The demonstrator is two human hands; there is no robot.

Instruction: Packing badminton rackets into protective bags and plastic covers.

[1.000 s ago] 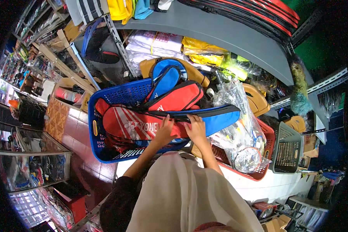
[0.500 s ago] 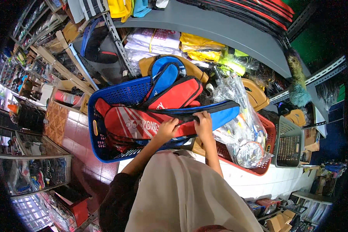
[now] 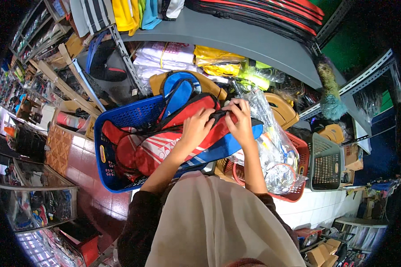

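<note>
A red racket bag [image 3: 158,149] with white stripes and black trim lies slanted across the blue basket [image 3: 101,171], its far end raised to the right. My left hand [image 3: 197,130] grips its upper edge with bent fingers. Just right of it, my right hand [image 3: 240,122] is closed on the black edge near the bag's end, where the fingers partly hide the trim. Beneath lies a blue racket bag [image 3: 229,149]. Behind my hands, another red bag [image 3: 187,113] leans in the basket beside an upright blue bag [image 3: 179,89].
To the right stand a red basket [image 3: 304,167] with plastic-wrapped rackets [image 3: 280,178] and a grey basket [image 3: 327,171]. A grey shelf [image 3: 236,35] overhangs wrapped clothing [image 3: 162,55]. A feather duster [image 3: 329,89] hangs at its right post. Glass display cases [image 3: 44,207] line the left.
The red bag has tilted, its right end now lifted. My hands moved up with its edge, the right hand further right. More of the blue bag below shows. The view has shifted slightly.
</note>
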